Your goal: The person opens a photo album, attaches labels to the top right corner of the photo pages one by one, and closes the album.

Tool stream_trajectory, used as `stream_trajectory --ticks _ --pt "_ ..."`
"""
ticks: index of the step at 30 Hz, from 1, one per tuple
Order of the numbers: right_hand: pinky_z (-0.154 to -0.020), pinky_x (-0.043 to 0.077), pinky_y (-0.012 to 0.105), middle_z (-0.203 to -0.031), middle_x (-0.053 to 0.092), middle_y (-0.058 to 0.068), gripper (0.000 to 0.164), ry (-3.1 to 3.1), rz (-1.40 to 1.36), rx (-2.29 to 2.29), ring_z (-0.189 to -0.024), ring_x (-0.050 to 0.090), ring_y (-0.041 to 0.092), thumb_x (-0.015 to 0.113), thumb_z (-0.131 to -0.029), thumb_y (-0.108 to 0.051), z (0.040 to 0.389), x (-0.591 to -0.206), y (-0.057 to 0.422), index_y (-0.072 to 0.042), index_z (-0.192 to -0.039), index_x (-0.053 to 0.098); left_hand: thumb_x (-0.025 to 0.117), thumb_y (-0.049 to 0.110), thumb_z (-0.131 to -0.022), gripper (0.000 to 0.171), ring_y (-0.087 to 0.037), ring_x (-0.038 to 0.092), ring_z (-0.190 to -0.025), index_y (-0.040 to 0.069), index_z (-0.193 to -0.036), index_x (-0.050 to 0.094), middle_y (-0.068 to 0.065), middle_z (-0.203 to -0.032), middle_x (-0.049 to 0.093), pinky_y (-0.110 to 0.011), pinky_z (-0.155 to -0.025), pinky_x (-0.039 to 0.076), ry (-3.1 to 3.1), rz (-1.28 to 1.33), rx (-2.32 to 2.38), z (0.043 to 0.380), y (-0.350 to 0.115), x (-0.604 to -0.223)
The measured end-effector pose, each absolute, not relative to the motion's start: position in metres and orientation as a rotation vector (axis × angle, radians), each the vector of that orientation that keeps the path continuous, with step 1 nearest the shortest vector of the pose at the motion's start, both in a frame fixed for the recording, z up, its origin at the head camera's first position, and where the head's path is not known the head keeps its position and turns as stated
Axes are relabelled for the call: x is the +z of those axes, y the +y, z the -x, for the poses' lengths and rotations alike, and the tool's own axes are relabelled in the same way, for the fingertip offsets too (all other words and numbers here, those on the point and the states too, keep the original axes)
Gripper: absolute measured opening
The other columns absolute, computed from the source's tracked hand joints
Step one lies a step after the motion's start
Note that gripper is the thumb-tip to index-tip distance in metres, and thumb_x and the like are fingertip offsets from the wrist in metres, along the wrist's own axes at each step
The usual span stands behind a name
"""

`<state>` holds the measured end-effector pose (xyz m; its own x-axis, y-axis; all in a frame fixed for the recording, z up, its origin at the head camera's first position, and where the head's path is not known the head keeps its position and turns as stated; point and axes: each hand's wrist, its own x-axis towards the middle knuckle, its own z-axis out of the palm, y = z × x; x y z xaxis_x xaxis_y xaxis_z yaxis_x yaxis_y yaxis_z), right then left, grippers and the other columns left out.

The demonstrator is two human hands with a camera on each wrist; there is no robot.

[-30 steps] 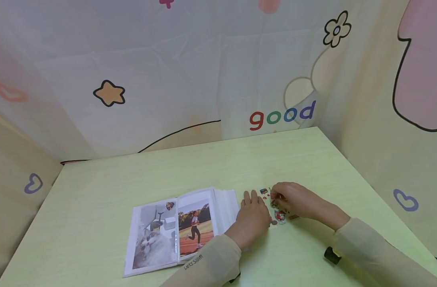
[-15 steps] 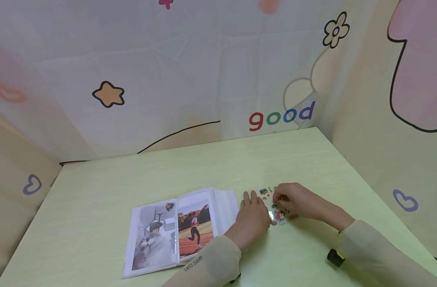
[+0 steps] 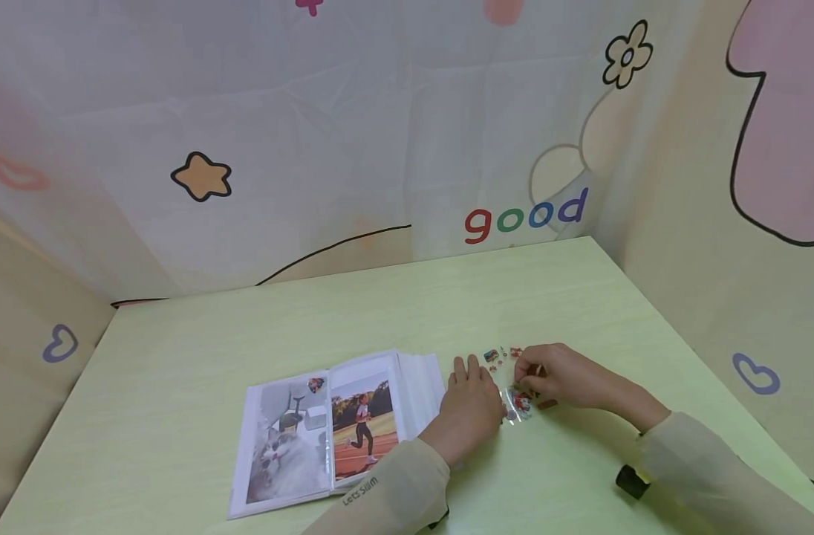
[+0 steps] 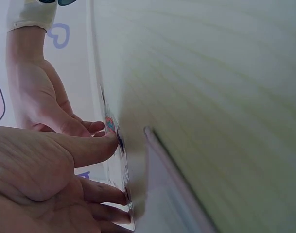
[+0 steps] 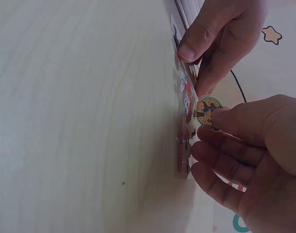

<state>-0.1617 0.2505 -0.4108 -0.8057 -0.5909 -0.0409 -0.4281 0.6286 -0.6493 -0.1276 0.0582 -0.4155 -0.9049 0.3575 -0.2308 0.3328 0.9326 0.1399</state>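
Observation:
A transparent sheet of small colourful stickers [image 3: 521, 403] lies on the table in the head view, between the two hands. My left hand [image 3: 472, 410] presses on its left part with fairly straight fingers, thumb at the near side. Thumb and forefinger of my right hand [image 3: 564, 377] pinch a round sticker [image 5: 204, 109] with a green patterned border, standing up from the sheet in the right wrist view. The other right fingers stay close to the sheet. In the left wrist view, the left thumb [image 4: 96, 150] rests at the sheet's edge, and the left palm shows.
An open photo album [image 3: 241, 475] lies left of the left hand, with a cat photo [image 3: 283, 464] and a runner photo [image 3: 363, 427]. A small sticker [image 3: 316, 386] is on the cat photo's corner. Printed curtains [image 3: 353, 163] stand behind the table [image 3: 200, 334].
My right hand has moved slightly right, peeling the round sticker up from the sheet. More of the sheet's upper stickers show. My left hand has stayed in place.

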Motion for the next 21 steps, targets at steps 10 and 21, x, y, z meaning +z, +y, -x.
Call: stream_trajectory --ticks 10,21 --pt "-0.058 0.057 0.028 -0.089 0.068 0.000 0.012 2.549 0.792 -0.997 -0.077 0.065 0.013 0.067 -0.095 0.004 0.1588 -0.4105 0.2511 -0.006 -0.092 0.065 0.065 0.041 -0.101 0.067 -0.035 0.030 -0.152 -0.001 -0.151 0.049 -0.017 -0.162 0.038 -0.037 -0.119 0.033 2.843 -0.502 0.166 0.1261 0.0580 -0.4125" --pt "-0.057 0.054 0.026 -0.086 0.067 -0.001 0.018 2.547 0.841 -1.027 -0.069 0.061 0.007 0.065 -0.094 0.008 0.1582 -0.4127 0.2538 -0.009 -0.088 0.063 0.062 0.037 -0.103 0.063 -0.034 0.032 -0.151 -0.002 -0.150 0.049 -0.017 -0.161 0.039 -0.036 -0.119 0.034 2.850 -0.487 0.164 0.1251 0.0578 -0.4104"
